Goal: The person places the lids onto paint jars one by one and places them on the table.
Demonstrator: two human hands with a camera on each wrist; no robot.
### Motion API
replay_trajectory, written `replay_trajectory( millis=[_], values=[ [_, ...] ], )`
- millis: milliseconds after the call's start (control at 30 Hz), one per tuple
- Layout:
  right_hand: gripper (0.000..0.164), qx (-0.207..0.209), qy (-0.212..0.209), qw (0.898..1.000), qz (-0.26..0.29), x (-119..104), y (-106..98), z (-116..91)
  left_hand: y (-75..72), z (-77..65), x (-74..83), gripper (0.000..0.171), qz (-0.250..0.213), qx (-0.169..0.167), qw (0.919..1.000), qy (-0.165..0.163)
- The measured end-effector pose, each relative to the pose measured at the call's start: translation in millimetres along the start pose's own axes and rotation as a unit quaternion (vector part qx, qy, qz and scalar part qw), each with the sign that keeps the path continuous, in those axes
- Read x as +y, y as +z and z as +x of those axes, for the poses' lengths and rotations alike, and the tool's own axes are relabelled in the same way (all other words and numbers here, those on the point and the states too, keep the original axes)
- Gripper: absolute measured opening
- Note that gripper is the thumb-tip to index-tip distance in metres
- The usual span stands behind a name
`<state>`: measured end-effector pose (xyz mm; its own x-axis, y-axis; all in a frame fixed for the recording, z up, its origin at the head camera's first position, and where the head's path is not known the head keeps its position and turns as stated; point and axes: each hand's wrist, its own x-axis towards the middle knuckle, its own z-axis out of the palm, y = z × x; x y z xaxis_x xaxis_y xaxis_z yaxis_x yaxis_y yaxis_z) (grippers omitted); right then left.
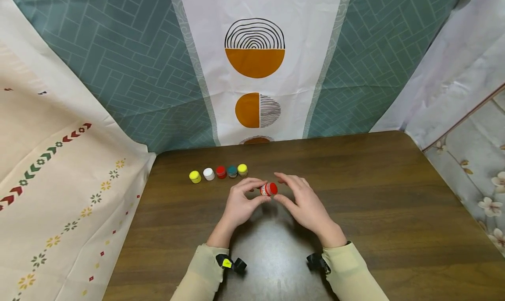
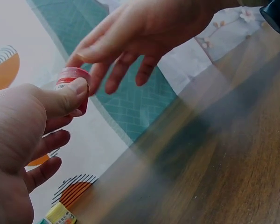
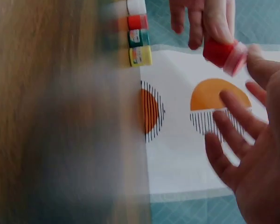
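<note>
My left hand (image 1: pixel 241 203) pinches a small red paint jar (image 1: pixel 269 189) between thumb and fingers, held over the table. The jar lies tilted, its red lid towards my right hand (image 1: pixel 305 203). In the left wrist view the left thumb presses the side of the jar (image 2: pixel 79 99), partly covering its white label. My right hand has its fingers spread, with the thumb and index finger on either side of the lid. From the right wrist, the right thumb (image 3: pixel 261 63) is right at the lid, while the other fingers are apart from it.
A row of small jars stands at the back left: a yellow jar (image 1: pixel 195 177), a white jar (image 1: pixel 208 174), a red jar (image 1: pixel 221 172), a teal jar (image 1: pixel 232 171) and another yellow jar (image 1: pixel 242 170). Behind the brown wooden table (image 1: pixel 378 191) hangs a patterned cloth (image 1: pixel 158 73).
</note>
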<state>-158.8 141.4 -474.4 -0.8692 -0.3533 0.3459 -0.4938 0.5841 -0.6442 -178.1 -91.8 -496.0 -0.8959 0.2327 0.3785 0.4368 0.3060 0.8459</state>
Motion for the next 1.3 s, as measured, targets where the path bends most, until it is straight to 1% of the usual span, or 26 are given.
replay_trajectory(
  millis=[100, 233, 333, 467, 600, 667, 867, 1000, 1200, 1300],
  values=[
    [0.057, 0.000, -0.056, 0.998, -0.001, 2.8, -3.7, 0.9, -1.1, -0.3, 0.3, 0.041, -0.002, 0.002, 1.0000, -0.001],
    [0.051, 0.029, -0.123, 0.992, -0.025, 4.0, -6.6, 4.5, -1.8, 0.3, 0.4, 0.040, -0.008, -0.010, 0.9999, 0.003],
    [0.048, 0.043, -0.146, 0.988, -0.026, 3.9, -7.6, 6.2, -2.1, 0.6, 0.3, 0.039, -0.013, -0.022, 0.9996, 0.009],
    [0.046, 0.040, -0.149, 0.988, -0.026, 3.9, -7.4, 6.8, -2.2, 0.4, 0.1, 0.039, -0.018, -0.030, 0.9994, 0.010],
    [0.044, 0.032, -0.140, 0.989, -0.034, 4.2, -5.6, 6.7, -2.1, 0.4, 0.2, 0.040, -0.020, -0.031, 0.9993, 0.007],
    [0.043, 0.031, -0.129, 0.990, -0.041, 4.1, -4.6, 6.6, -2.0, 0.6, 0.6, 0.039, -0.019, -0.031, 0.9993, 0.005],
    [0.036, 0.036, -0.065, 0.996, -0.058, 1.6, -1.4, 7.3, -1.5, 1.6, 0.5, 0.038, -0.005, -0.030, 0.9995, 0.001],
    [0.032, 0.039, -0.026, 0.997, -0.068, -1.2, 0.8, 7.3, -0.7, 2.2, 0.2, 0.037, -0.007, -0.031, 0.9995, 0.005],
    [0.029, 0.032, 0.007, 0.997, -0.075, -2.9, -0.2, 7.2, 0.2, 1.7, 1.0, 0.036, -0.005, -0.041, 0.9992, 0.001],
    [0.032, 0.023, 0.025, 0.998, -0.059, -1.9, -3.0, 6.9, 0.2, 1.3, 1.3, 0.037, -0.007, -0.038, 0.9992, -0.004]
  ],
)
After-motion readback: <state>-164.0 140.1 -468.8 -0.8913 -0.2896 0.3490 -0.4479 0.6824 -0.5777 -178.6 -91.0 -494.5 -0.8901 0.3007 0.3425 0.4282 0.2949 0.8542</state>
